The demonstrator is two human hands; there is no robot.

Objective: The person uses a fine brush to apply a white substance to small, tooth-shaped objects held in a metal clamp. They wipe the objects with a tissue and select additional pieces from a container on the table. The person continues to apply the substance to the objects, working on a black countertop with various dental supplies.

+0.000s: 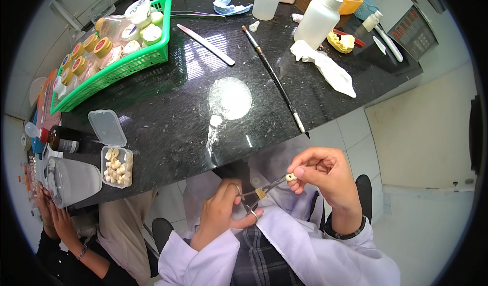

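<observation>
My left hand (pixel 216 212) holds a scissor-handled metal clamp (pixel 276 183), with fingers and thumb at its two rings. A yellowish band (pixel 261 192) is wrapped around the clamp near its joint. At the clamp's tip is a small cream tooth-like piece (pixel 291 177), pinched between the thumb and fingers of my right hand (pixel 325 171). Both hands are over my lap, just in front of the black tabletop (pixel 173 118). Left of them on the table stands a small clear box (pixel 128 180) of similar cream pieces, its lid (pixel 108 128) raised.
A green basket (pixel 117 67) of jars stands at the far left. A plastic cup (pixel 76 182) and brown bottle (pixel 64 138) are near the left edge. A brush (pixel 272 75), spatula (pixel 206 44), squeeze bottle (pixel 319 22) and white cloth (pixel 325 67) lie farther back. Another person's hands (pixel 63 225) are at left.
</observation>
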